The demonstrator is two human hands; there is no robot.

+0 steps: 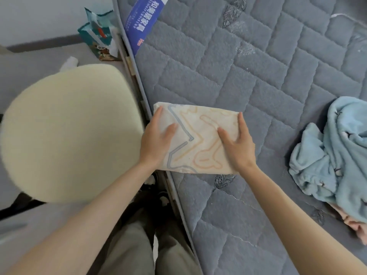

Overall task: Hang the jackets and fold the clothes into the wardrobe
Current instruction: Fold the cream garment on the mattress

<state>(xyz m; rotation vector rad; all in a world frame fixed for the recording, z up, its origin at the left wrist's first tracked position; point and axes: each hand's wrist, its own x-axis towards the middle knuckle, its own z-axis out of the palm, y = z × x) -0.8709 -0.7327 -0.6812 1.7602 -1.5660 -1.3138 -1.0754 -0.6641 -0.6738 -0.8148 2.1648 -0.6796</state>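
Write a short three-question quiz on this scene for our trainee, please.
1. True or false: the left hand and the right hand both touch the folded patterned cloth.
2. What colour is the round seat beside the mattress?
3. The crumpled light-blue garment lies: A) on the seat; B) on the mattress; C) under the cloth.
Key: 1 true; 2 cream; 3 B.

1. A folded white garment (200, 135), printed with orange and blue outlines, lies flat as a neat rectangle at centre frame, near the left edge of a grey quilted mattress (238, 66).
2. A light-blue fleece garment (337, 151) sits crumpled at the right edge, partly covering a pink garment (355, 225).
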